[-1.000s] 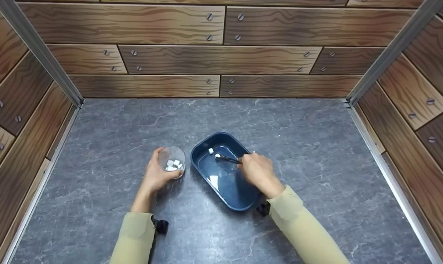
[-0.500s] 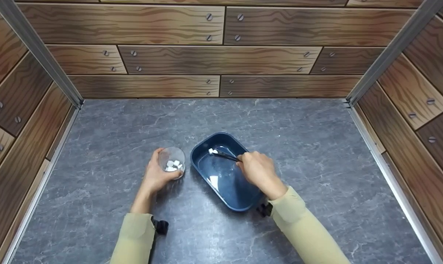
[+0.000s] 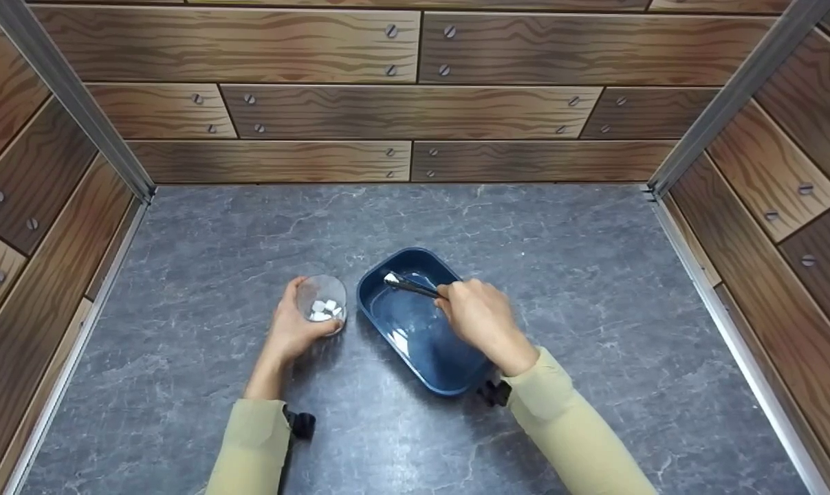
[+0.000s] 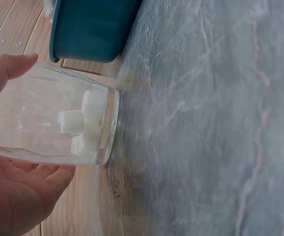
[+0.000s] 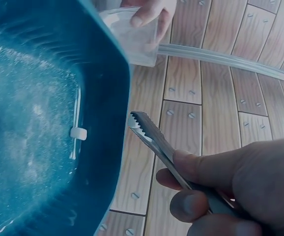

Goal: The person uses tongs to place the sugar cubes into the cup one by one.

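In the head view my left hand [image 3: 296, 323] grips a clear drinking glass [image 3: 322, 292], which stands on the grey surface. Several white marshmallow-like pieces [image 4: 85, 125] lie at its bottom. My right hand [image 3: 482, 317] holds serrated metal tongs [image 3: 415, 285] over a dark blue plastic tub [image 3: 449, 381]. Their tips sit by the tub's far left inner wall, with a white bit [image 3: 391, 278] at them. One white piece [image 5: 78, 133] shows on the tub floor in the right wrist view. Whether the tongs grasp anything I cannot tell.
The tub stands just right of the glass, a narrow gap between them. Grey marbled surface [image 3: 580, 275] lies all around. Wood-patterned walls [image 3: 318, 161] close off the back and both sides, with metal posts [image 3: 724, 103] at the corners.
The tongs have moved left and a little farther away inside the tub, up to the white piece there. My left hand and the glass have stayed put.
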Demonstrator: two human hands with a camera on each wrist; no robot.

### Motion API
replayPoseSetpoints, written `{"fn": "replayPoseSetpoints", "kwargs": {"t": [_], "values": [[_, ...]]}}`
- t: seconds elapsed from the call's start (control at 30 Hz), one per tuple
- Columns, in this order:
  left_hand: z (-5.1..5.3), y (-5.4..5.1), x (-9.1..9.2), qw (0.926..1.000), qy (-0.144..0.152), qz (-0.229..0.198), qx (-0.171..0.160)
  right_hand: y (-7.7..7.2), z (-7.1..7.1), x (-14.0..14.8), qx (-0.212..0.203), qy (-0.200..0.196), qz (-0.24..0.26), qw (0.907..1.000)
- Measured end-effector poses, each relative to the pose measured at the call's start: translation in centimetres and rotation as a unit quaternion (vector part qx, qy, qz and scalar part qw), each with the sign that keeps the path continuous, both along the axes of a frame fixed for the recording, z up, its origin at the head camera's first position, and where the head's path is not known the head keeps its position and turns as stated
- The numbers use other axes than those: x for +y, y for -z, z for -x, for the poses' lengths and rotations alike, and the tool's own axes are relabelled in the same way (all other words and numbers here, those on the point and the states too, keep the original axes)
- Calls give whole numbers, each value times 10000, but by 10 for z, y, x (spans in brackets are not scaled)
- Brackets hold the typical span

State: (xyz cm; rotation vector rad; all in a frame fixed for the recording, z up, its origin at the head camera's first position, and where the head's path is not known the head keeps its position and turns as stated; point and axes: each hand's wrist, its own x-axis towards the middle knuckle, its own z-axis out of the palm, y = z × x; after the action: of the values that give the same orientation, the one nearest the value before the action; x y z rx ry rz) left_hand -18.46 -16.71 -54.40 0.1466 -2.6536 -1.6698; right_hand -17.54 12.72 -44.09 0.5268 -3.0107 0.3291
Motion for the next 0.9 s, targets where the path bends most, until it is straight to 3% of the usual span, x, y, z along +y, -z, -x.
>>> {"fn": "replayPoseSetpoints", "kwargs": {"t": [0.23, 0.53, 0.9], "values": [[0, 0, 0, 10000, 1, -13, -83, -7, -2, -4, 196, -273, 153, 9993], [1, 0, 0, 10000, 38, 23, -64, -16, -6, -19, 40, -505, 397, 9979], [1, -2, 0, 10000, 0, 34, 7, -19, -13, -48, -6, -968, 319, 9948]]}}
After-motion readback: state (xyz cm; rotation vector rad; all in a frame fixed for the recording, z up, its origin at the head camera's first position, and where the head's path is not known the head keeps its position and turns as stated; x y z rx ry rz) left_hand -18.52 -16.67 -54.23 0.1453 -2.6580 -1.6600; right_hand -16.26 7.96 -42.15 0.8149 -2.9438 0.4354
